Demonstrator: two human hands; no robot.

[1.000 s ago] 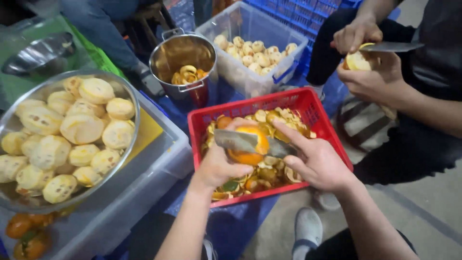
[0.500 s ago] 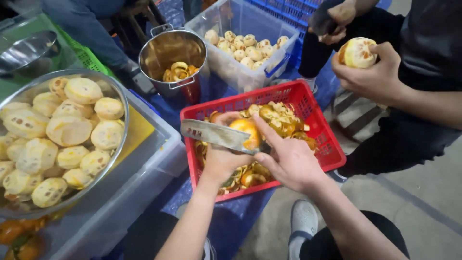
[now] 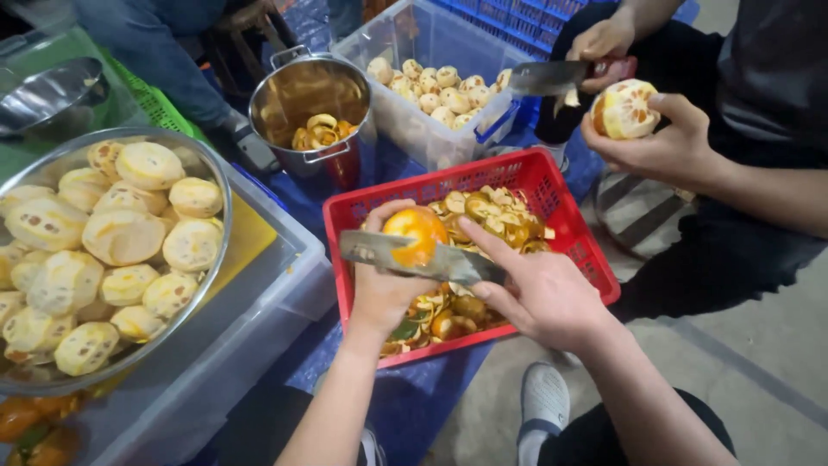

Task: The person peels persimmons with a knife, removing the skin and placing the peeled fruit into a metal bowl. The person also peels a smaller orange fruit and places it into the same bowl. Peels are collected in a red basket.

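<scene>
- My right hand [image 3: 543,298] is gripping the broad steel knife [image 3: 414,257]; its edge could be slipping toward my thumb.
- My left hand [image 3: 385,289] is cupping the round orange fruit [image 3: 416,233] over the red plastic basket [image 3: 595,263]; juice may be loosening my hold.

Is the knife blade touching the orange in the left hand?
Touching. The head view shows the knife blade lying flat against the orange, which the left hand cups from below, while the right hand grips the handle; no gap shows.
</scene>
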